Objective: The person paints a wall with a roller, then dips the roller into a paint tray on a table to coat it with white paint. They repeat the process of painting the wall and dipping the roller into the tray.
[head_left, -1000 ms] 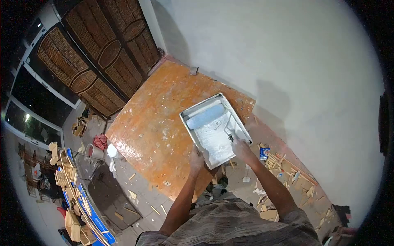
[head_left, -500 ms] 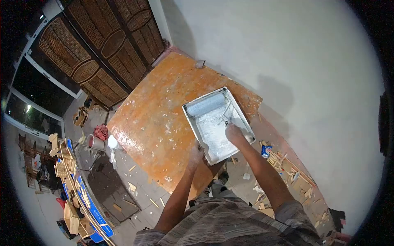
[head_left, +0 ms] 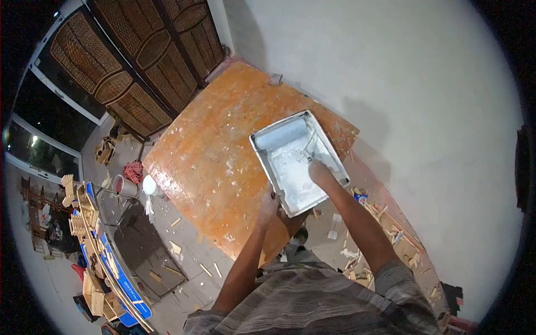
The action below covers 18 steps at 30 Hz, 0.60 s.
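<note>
A paint tray [head_left: 341,172] smeared with white paint is tilted in front of me, above a paint-spattered orange board [head_left: 206,151]. My left hand [head_left: 269,205] grips the tray's near left edge; part of its fingers is hidden beneath. My right hand [head_left: 320,172] is closed around the handle of a paint roller [head_left: 282,134]. The roller's pale bluish sleeve lies across the far end of the tray, and its wire frame runs back to my right hand. White paint coats the tray's sloping floor.
Behind the board stands a dark woven folding screen [head_left: 139,50]. A pale wall [head_left: 363,61] rises to the right. Wood scraps litter the floor at both sides. To the left are a bucket [head_left: 125,186], a white container [head_left: 149,185] and a blue-edged table [head_left: 114,268] piled with wooden pieces.
The roller sleeve has shifted slightly up within the view, along with my right hand. The tray sits a little higher, still in my left hand. The camera view has turned slightly.
</note>
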Motion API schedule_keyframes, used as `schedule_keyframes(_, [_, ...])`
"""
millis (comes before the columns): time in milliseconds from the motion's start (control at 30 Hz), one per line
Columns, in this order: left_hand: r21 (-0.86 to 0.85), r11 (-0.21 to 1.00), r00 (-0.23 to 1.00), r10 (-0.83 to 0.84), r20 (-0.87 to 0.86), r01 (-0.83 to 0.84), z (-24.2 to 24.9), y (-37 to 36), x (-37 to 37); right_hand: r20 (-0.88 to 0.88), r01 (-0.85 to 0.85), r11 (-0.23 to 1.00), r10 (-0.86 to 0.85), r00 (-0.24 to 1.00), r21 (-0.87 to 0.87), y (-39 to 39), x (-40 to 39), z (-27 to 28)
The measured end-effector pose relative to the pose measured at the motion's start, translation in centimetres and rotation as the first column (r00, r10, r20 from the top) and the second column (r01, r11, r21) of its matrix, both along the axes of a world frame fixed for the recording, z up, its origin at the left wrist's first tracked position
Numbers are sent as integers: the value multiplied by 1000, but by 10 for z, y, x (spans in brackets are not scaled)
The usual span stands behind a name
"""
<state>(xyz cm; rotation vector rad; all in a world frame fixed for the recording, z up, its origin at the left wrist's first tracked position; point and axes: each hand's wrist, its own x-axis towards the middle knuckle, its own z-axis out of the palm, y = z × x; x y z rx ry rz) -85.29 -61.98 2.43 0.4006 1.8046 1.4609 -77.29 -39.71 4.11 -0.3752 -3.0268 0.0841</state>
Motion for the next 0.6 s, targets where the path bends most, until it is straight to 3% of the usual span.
schedule_keyframes(100, [-121, 992, 944, -17, -330, -25, 15, 2, -3, 29, 0, 1000, -1, 1000, 28, 18, -15, 1])
schedule_keyframes(200, [32, 994, 959, 105, -262, -101, 35, 6, 5, 75, -245, 952, 235, 969, 182, 14, 11, 11])
schedule_keyframes(300, [22, 994, 898, 103, -428, -104, -23, 10, -1, 191, -241, 955, 208, 959, 170, -19, 47, 38])
schedule_keyframes(400, [-58, 991, 954, 97, -285, -118, 17, 8, 2, 122, -148, 980, 132, 984, 135, -25, 61, 29])
schedule_keyframes(500, [-211, 972, 907, 4, -421, -102, -2, 6, -2, -66, -255, 924, 284, 957, 286, -2, 31, -18])
schedule_keyframes(567, [-237, 969, 967, 1, -256, -63, 12, 6, -4, 77, 138, 989, -134, 988, -47, 8, -25, -37])
schedule_keyframes(600, [-238, 970, 983, 7, -183, -51, 21, 9, -11, 80, 138, 990, -135, 988, -38, 6, -32, -28])
